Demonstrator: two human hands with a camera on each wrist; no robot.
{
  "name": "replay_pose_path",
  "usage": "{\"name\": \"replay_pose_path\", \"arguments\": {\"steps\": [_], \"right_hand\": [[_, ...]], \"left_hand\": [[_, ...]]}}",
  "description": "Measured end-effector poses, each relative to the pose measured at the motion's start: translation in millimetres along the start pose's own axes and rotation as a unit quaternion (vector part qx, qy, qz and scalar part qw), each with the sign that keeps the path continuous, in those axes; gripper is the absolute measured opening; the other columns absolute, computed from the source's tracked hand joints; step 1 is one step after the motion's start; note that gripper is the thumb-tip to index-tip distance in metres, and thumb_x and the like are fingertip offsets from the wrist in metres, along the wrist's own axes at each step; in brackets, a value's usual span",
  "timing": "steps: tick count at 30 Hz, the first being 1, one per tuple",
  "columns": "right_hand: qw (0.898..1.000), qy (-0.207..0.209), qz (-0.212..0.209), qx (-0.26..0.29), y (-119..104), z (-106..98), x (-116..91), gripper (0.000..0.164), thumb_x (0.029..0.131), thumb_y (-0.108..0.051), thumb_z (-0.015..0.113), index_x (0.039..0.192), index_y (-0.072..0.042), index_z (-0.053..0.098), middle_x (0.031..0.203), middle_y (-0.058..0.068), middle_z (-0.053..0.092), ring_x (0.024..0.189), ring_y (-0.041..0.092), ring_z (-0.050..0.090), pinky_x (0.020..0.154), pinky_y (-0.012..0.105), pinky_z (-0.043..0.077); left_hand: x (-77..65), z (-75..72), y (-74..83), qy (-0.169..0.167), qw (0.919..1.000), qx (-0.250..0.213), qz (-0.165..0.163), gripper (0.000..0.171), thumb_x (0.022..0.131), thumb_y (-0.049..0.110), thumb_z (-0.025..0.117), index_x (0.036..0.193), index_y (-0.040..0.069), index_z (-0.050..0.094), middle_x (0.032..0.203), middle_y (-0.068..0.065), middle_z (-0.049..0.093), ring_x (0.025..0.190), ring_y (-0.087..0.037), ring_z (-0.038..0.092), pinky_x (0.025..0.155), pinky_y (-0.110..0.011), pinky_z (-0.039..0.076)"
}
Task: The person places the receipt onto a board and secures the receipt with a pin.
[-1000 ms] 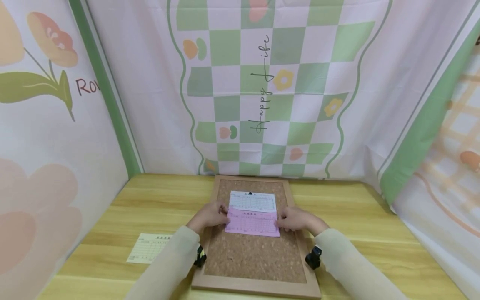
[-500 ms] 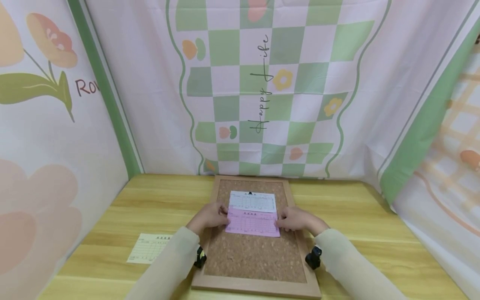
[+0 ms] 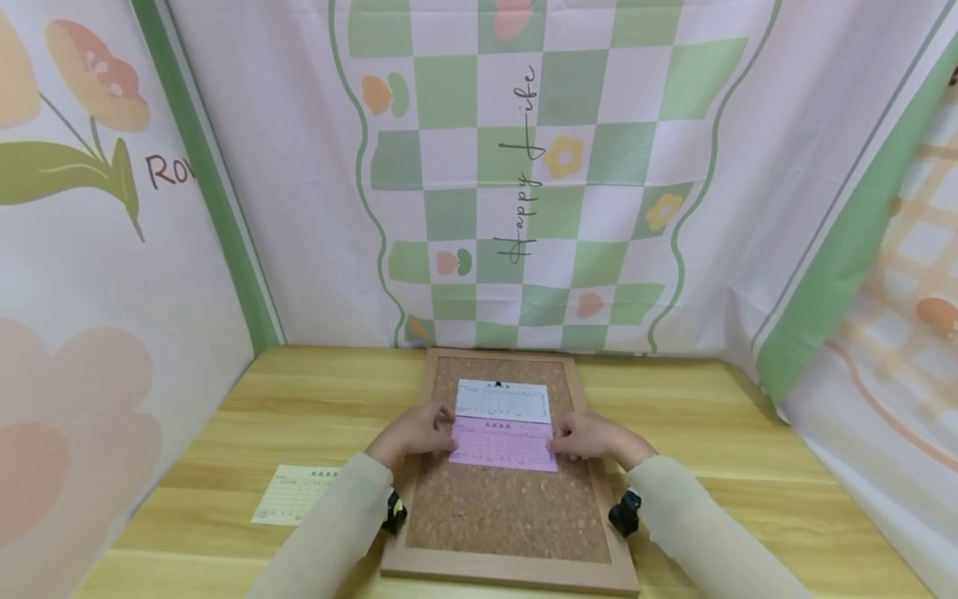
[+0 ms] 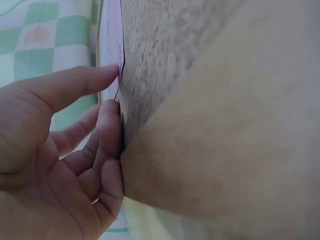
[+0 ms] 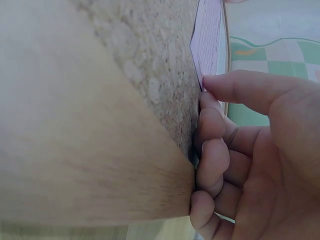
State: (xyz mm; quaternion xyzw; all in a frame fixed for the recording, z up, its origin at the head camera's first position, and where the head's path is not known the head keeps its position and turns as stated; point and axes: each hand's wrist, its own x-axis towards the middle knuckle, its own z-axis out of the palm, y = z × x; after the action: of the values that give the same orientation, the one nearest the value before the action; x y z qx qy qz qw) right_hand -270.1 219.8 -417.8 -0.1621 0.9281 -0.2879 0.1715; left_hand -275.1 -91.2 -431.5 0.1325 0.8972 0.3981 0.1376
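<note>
A pink printed form slip (image 3: 505,445) lies on the framed corkboard (image 3: 509,516), its top edge meeting a pale blue slip (image 3: 503,401). My left hand (image 3: 421,430) pinches the pink slip's left edge between thumb and fingers. At the opposite edge, my right hand (image 3: 593,436) pinches it the same way. Both wrist views show each thumb (image 4: 102,77) on the paper's edge, with the other fingers curled low against the cork and wooden frame. A small black clip or pin (image 3: 498,384) sits at the blue slip's top.
A pale yellow form slip (image 3: 295,494) lies on the wooden table (image 3: 202,507) left of the board, partly covered by the left sleeve (image 3: 329,524). Behind the table hangs a green-and-white checked curtain (image 3: 516,208), with more printed fabric at both sides.
</note>
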Motion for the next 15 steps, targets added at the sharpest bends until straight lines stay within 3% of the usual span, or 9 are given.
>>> {"name": "replay_pose_path", "arguments": {"steps": [7, 15], "right_hand": [[1.0, -0.005, 0.004, 0.0, 0.8, -0.6, 0.7, 0.032, 0.095, -0.018, 0.068, 0.066, -0.01, 0.057, 0.058, -0.002, 0.05, 0.051, 0.011, 0.041, 0.05, 0.026, 0.032], [1.0, 0.002, 0.003, -0.001, 1.1, 0.4, -0.4, 0.032, 0.095, -0.018, 0.068, 0.066, -0.01, 0.056, 0.058, -0.002, 0.05, 0.052, 0.012, 0.041, 0.05, 0.027, 0.032]], "left_hand": [[-2.0, -5.4, -2.9, -0.033, 0.9987, -0.029, 0.027, 0.042, 0.086, 0.008, 0.078, 0.121, 0.003, 0.056, 0.083, -0.006, 0.059, 0.066, -0.016, 0.052, 0.059, -0.029, 0.042], [-0.7, -8.1, -6.7, -0.043, 0.9982, 0.001, 0.042, 0.048, 0.083, 0.012, 0.082, 0.124, 0.004, 0.059, 0.088, -0.006, 0.055, 0.075, -0.018, 0.049, 0.064, -0.031, 0.04]]}}
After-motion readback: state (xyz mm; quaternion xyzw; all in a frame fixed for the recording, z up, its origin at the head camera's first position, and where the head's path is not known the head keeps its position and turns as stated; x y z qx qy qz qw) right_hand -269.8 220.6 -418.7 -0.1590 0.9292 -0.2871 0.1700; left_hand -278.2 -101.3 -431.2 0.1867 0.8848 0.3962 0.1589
